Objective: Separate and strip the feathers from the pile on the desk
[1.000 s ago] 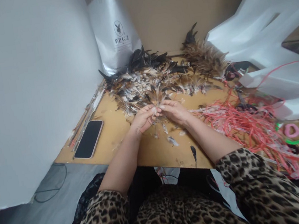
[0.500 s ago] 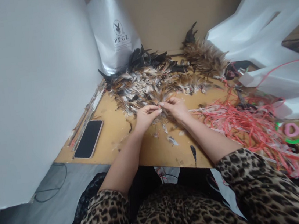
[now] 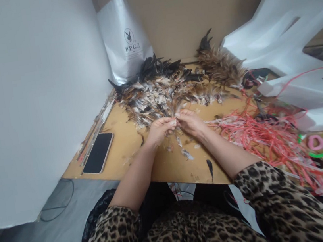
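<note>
Both hands meet at the near edge of a feather pile (image 3: 154,94) of brown, white and black feathers. My left hand (image 3: 162,129) is closed, its fingertips pinching the base of a small brown feather bunch (image 3: 174,106). From the other side my right hand (image 3: 190,122) pinches the same bunch, thumb and forefinger together. The bunch points away from me, fanned at its tip. Fingers hide its lower end. Loose feathers (image 3: 187,154) lie on the table just below the hands, with a dark feather (image 3: 209,168) nearer the front edge.
A phone (image 3: 98,153) lies at left on the wooden table (image 3: 132,169). Behind the pile stands a silver bag (image 3: 126,41). To the right are a brown feather bundle (image 3: 221,64), tangled pink and red strips (image 3: 259,135), a pink ring (image 3: 315,142) and white plastic bags (image 3: 276,36).
My hands have drawn closer together at the base of the feather bunch, and the left fingers are more curled. The whole view has shifted slightly.
</note>
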